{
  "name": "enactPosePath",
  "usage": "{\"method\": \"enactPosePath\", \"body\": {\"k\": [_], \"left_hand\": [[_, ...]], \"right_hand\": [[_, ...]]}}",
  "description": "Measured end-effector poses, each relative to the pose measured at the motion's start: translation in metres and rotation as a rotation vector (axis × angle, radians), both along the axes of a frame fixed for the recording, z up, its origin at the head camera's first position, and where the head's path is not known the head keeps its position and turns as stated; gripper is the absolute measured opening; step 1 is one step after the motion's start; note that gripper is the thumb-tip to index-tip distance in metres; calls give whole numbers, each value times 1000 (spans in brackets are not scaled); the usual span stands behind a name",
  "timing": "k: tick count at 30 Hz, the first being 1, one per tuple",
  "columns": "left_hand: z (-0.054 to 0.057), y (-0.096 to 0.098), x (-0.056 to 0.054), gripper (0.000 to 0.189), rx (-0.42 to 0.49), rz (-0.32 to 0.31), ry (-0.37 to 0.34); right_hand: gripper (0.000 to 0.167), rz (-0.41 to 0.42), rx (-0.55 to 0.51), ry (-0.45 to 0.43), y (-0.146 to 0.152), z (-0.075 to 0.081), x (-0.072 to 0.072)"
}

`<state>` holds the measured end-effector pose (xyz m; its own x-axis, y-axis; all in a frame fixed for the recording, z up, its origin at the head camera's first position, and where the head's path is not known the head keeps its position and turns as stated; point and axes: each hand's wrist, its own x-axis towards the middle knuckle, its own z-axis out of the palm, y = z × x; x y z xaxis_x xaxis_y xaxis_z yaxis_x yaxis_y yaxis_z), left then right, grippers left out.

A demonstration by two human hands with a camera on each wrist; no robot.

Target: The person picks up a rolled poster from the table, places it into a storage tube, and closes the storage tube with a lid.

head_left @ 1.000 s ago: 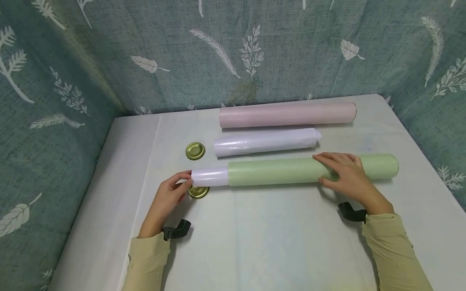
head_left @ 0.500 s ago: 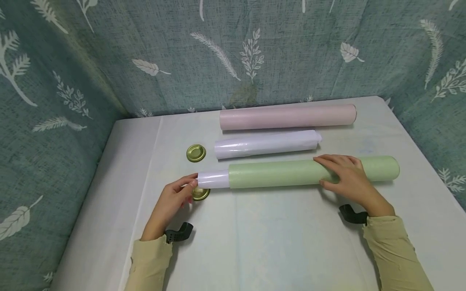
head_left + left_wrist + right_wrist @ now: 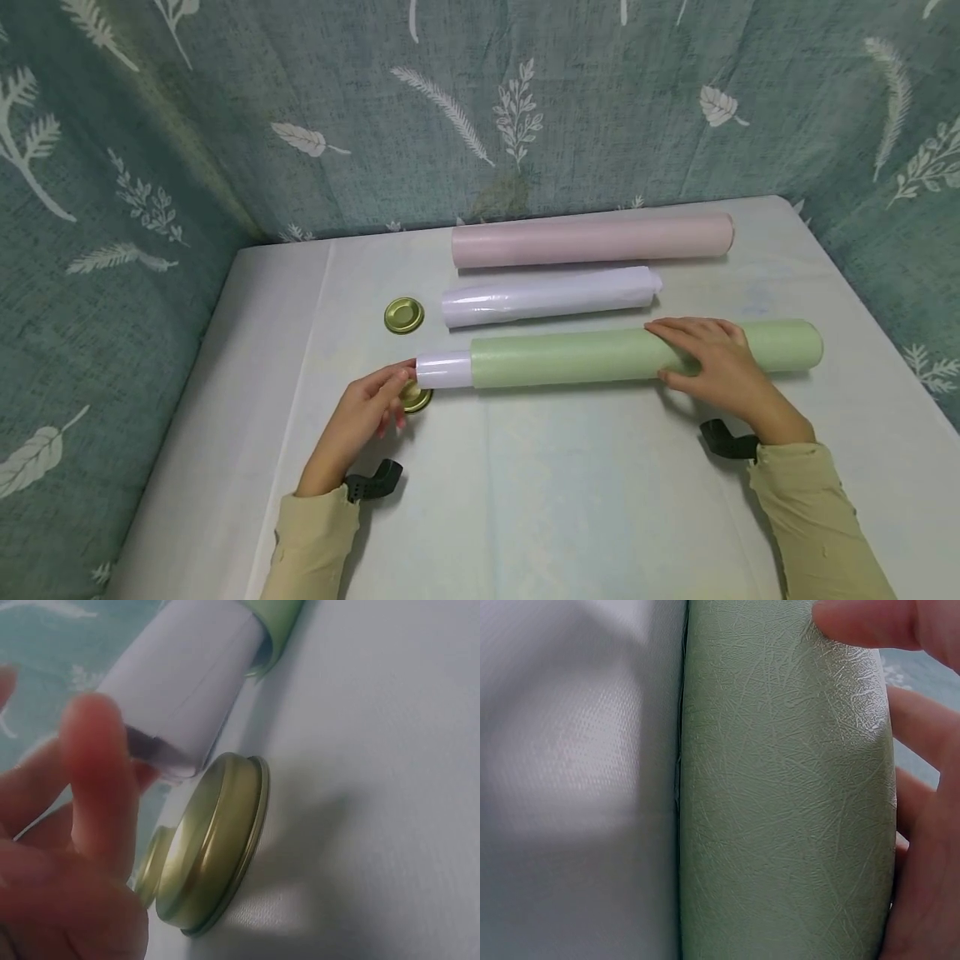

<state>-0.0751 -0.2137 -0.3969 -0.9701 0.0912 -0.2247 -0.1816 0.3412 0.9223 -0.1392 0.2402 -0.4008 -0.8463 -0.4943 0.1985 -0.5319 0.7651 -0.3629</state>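
A green tube (image 3: 558, 358) lies across the table, a short length of a rolled white sheet (image 3: 444, 370) sticking out of its left end. My right hand (image 3: 716, 367) holds the tube towards its right, thumb on the near side and fingers over the far side. At the free end of the white roll is my left hand (image 3: 363, 421), its fingertips against that end, fairly straight. The left wrist view shows the roll (image 3: 184, 675) entering the tube (image 3: 277, 626), with the thumb (image 3: 101, 765) raised nearby. A gold metal lid (image 3: 416, 400) lies partly hidden under the roll's end.
Behind the green tube lie another white roll (image 3: 551, 297) and a pink tube (image 3: 592, 240), roughly parallel to it. A second gold lid (image 3: 404, 316) sits left of that roll. Patterned green cloth (image 3: 450, 108) stands around the white table (image 3: 570, 500).
My left hand has moved right, and the white roll has slid further into the green tube, so less of it shows. My right hand keeps its hold on the tube.
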Motion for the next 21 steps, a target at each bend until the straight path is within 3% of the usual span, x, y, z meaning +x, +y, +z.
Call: {"method": "enactPosePath", "body": {"k": [6,13,21], "left_hand": [[14,6,5,36,-21,-32,18],[-13,1,-3,38,-23,-33,14],[-12,4,-2,40,-42,-49,19]], "right_hand": [[60,-9,2,-6,-2,1,0],[60,-13,-8,-11,-1,1,0],[61,-11,9,-2,-1,-1,0]]}}
